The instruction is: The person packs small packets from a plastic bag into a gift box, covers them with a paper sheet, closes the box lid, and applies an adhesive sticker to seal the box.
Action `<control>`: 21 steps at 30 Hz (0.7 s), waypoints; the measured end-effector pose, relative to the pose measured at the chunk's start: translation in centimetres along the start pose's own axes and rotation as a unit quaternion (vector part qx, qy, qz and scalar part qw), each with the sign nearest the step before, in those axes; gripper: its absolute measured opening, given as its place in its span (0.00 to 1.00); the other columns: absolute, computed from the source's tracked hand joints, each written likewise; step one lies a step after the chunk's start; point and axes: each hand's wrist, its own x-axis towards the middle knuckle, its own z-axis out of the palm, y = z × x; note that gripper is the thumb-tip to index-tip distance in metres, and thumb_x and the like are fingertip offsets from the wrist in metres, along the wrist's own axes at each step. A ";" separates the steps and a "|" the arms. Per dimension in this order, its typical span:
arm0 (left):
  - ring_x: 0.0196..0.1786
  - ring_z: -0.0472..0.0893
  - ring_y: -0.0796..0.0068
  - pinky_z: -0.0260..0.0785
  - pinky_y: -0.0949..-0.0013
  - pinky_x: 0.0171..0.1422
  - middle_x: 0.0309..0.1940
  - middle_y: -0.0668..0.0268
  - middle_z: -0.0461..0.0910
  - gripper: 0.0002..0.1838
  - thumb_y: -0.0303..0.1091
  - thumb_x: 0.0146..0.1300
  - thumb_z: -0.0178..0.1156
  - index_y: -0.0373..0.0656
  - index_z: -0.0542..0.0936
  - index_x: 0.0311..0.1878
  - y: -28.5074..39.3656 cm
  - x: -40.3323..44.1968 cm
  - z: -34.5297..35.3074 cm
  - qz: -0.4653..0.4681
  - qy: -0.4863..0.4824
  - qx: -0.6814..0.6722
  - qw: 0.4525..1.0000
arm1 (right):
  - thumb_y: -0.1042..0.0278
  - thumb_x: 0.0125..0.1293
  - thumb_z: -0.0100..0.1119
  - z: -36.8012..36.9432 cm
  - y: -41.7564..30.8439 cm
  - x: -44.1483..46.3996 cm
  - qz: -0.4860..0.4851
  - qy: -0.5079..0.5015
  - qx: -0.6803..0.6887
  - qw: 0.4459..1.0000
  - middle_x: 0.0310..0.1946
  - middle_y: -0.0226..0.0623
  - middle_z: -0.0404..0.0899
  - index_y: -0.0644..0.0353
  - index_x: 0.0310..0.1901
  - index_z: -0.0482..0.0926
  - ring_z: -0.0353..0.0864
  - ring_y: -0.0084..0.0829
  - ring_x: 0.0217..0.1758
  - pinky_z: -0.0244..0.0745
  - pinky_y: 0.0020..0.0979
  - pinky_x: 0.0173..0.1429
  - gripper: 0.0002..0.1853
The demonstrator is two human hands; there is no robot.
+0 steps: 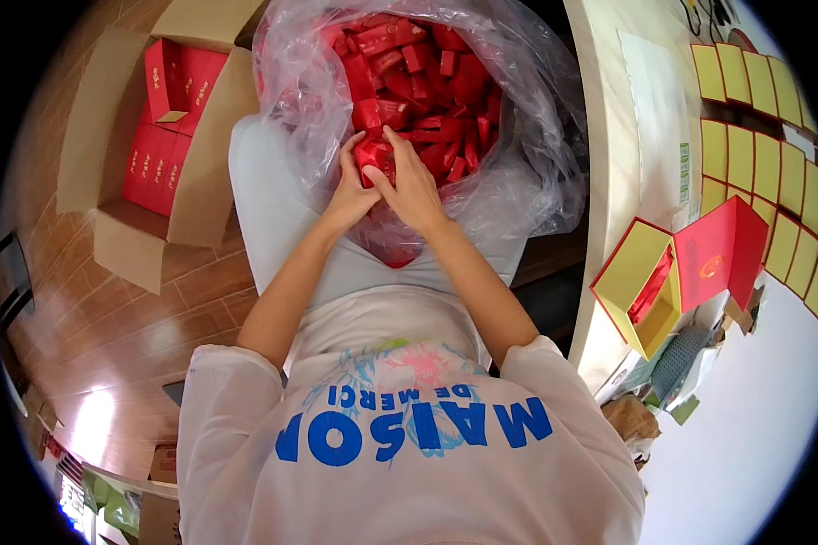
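Both of my hands are at the near edge of a big clear plastic bag (pixel 536 163) between my legs. Inside the bag lie many small red packets (pixel 418 91), heaped loosely. My left hand (pixel 351 193) and my right hand (pixel 409 186) close around a red packet (pixel 374 156) from either side, with the fingertips meeting near its far end. Part of the packet is hidden by the fingers. Whether it is one packet or more I cannot tell.
On the floor at left stands an open cardboard carton (pixel 91 136) holding red boxes (pixel 159 159). The table (pixel 609 182) at right bears an open red box (pixel 650 282) with a yellow lining and red packets inside. Beyond it stand rows of yellow-lined boxes (pixel 763 163).
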 end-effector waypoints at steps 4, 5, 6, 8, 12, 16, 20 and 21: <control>0.69 0.60 0.59 0.55 0.60 0.73 0.66 0.53 0.57 0.51 0.25 0.50 0.67 0.49 0.46 0.73 1.4 -0.4 0.4 0.010 -0.033 -0.021 0.999 | 0.59 0.70 0.51 -0.4 0.8 0.2 -0.023 -0.088 -0.022 0.996 0.52 0.59 0.76 0.70 0.61 0.69 0.77 0.52 0.54 0.72 0.45 0.58 0.25; 0.69 0.60 0.59 0.55 0.60 0.73 0.66 0.53 0.57 0.51 0.25 0.50 0.67 0.49 0.46 0.73 1.4 -0.4 0.4 0.011 -0.033 -0.021 0.999 | 0.59 0.70 0.51 -0.4 0.8 0.2 -0.024 -0.088 -0.023 0.996 0.52 0.59 0.76 0.70 0.61 0.69 0.77 0.52 0.54 0.72 0.45 0.58 0.25; 0.71 0.59 0.60 0.53 0.61 0.74 0.67 0.55 0.56 0.50 0.26 0.51 0.67 0.49 0.46 0.73 1.3 -0.5 0.3 0.005 -0.050 -0.039 0.998 | 0.60 0.70 0.50 -0.4 0.9 0.1 0.004 -0.102 -0.029 0.994 0.51 0.58 0.77 0.69 0.61 0.69 0.78 0.51 0.53 0.73 0.45 0.56 0.24; 0.72 0.57 0.62 0.50 0.61 0.75 0.68 0.57 0.54 0.50 0.26 0.53 0.66 0.48 0.46 0.74 1.2 -0.5 0.2 -0.001 -0.067 -0.056 0.996 | 0.61 0.71 0.50 -0.3 1.1 0.0 0.032 -0.115 -0.035 0.992 0.51 0.58 0.77 0.68 0.61 0.69 0.79 0.51 0.51 0.74 0.45 0.55 0.23; 0.72 0.57 0.64 0.50 0.61 0.75 0.69 0.58 0.55 0.48 0.26 0.54 0.65 0.48 0.47 0.73 1.5 -0.5 0.1 -0.001 -0.084 -0.022 0.996 | 0.64 0.69 0.52 -0.5 0.8 0.1 0.040 -0.057 -0.003 0.998 0.50 0.54 0.79 0.66 0.59 0.72 0.80 0.50 0.50 0.75 0.44 0.54 0.20; 0.70 0.62 0.61 0.57 0.61 0.72 0.67 0.54 0.59 0.46 0.23 0.51 0.63 0.46 0.49 0.72 0.6 0.0 0.3 0.006 -0.041 -0.045 0.998 | 0.66 0.66 0.56 -0.6 -0.1 0.5 -0.117 0.022 -0.038 0.992 0.50 0.51 0.79 0.65 0.52 0.76 0.80 0.48 0.49 0.75 0.42 0.54 0.16; 0.70 0.62 0.60 0.56 0.61 0.73 0.66 0.54 0.60 0.46 0.23 0.51 0.63 0.46 0.50 0.71 -0.9 -0.1 0.3 0.044 -0.044 0.004 0.998 | 0.67 0.64 0.58 -1.0 1.3 0.9 -0.122 -0.013 -0.046 0.991 0.46 0.48 0.81 0.63 0.49 0.77 0.81 0.47 0.47 0.75 0.41 0.53 0.14; 0.69 0.62 0.60 0.56 0.61 0.73 0.66 0.54 0.61 0.45 0.24 0.51 0.64 0.46 0.51 0.71 -0.8 -0.1 0.2 0.033 -0.057 -0.003 0.998 | 0.67 0.64 0.58 -1.0 1.8 1.1 -0.143 -0.028 -0.079 0.986 0.44 0.47 0.82 0.63 0.48 0.77 0.81 0.46 0.46 0.75 0.42 0.52 0.13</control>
